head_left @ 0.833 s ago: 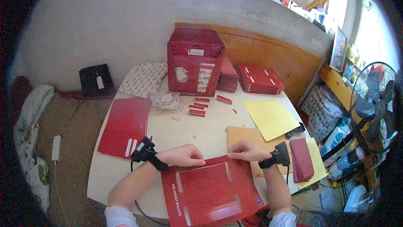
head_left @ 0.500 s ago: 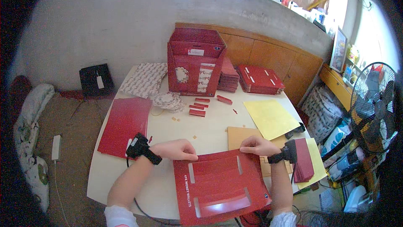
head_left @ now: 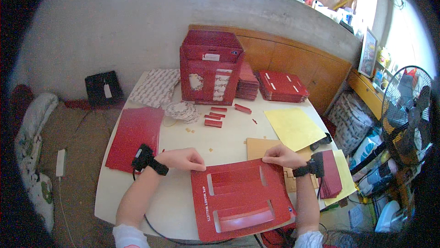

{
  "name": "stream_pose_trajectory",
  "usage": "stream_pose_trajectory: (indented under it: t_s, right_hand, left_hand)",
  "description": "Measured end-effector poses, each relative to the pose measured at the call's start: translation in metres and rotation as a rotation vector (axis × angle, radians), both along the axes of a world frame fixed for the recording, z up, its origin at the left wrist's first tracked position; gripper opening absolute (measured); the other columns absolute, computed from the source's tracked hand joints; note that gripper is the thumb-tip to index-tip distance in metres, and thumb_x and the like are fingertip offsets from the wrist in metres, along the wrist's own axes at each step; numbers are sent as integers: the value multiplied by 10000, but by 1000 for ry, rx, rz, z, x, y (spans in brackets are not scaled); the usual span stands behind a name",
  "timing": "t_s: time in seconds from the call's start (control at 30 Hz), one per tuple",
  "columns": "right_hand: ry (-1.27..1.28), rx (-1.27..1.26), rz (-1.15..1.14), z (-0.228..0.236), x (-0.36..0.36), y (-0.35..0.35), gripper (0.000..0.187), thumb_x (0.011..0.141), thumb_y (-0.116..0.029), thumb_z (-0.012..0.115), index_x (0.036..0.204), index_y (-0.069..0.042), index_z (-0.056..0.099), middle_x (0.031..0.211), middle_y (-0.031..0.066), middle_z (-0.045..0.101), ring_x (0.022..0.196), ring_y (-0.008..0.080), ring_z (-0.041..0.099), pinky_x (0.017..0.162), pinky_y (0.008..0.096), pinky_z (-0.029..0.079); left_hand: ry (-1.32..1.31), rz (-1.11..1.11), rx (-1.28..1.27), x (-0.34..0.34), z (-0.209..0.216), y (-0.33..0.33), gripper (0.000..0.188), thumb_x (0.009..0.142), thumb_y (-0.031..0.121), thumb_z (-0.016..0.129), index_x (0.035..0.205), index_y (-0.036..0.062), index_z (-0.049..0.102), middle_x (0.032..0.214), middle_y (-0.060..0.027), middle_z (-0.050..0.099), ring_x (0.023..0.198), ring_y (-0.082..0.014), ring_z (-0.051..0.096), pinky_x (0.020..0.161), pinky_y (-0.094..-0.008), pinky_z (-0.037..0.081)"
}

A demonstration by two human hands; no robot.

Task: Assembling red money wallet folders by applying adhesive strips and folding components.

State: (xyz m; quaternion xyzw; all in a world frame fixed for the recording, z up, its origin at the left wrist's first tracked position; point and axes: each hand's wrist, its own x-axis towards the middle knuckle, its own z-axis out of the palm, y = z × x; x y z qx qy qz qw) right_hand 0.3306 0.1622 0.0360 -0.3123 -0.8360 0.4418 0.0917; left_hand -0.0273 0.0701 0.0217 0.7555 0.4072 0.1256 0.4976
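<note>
A red card sheet (head_left: 243,196) with four-sided pale slots and white print down its left side lies tilted toward me at the table's near edge. At its upper left corner, the thumb and fingers of my left hand (head_left: 184,159) are pinched on the edge. My right hand (head_left: 283,156) grips the same upper edge farther right, fingers closed. Beneath the right hand, a tan board (head_left: 256,149) lies partly hidden. Each wrist wears a black strapped device.
A red display box (head_left: 208,76) stands at the back. Stacks of red cards (head_left: 284,86), a red sheet pile (head_left: 135,138), small red strips (head_left: 213,123), white cut-outs (head_left: 181,112) and a yellow sheet (head_left: 293,129) lie on the white table (head_left: 178,202). A fan (head_left: 410,106) stands right.
My left hand has shifted left to the sheet's corner. The sheet's lower edge has risen slightly, and its upper edge has tilted a little. My right hand stays nearly where it was.
</note>
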Motion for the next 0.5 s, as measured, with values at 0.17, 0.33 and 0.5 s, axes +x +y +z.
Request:
stream_pose_trajectory:
  t_s: [0.17,0.33,0.5]
  right_hand:
    - [112,-78,-46,2,-8,-4,243,835,-272,638,831,-30,647,699,-23,591,655,55,506,598,232,428]
    - [159,-134,-41,-2,-5,-1,198,830,-236,647,848,-38,649,716,-18,599,664,51,516,602,222,435]
    - [140,-58,2,0,-6,-1,211,857,-237,611,857,-27,633,707,-30,579,662,52,505,602,231,436]
  left_hand:
    - [37,-21,-83,0,13,-3,279,859,286,596,825,10,621,713,45,577,669,-56,489,616,-253,423]
    - [76,51,104,-4,14,-5,276,875,281,572,817,14,609,674,49,547,642,-53,465,595,-252,415]
    - [29,64,98,1,18,-6,296,874,236,538,780,-42,579,627,16,526,622,-71,439,593,-265,402]
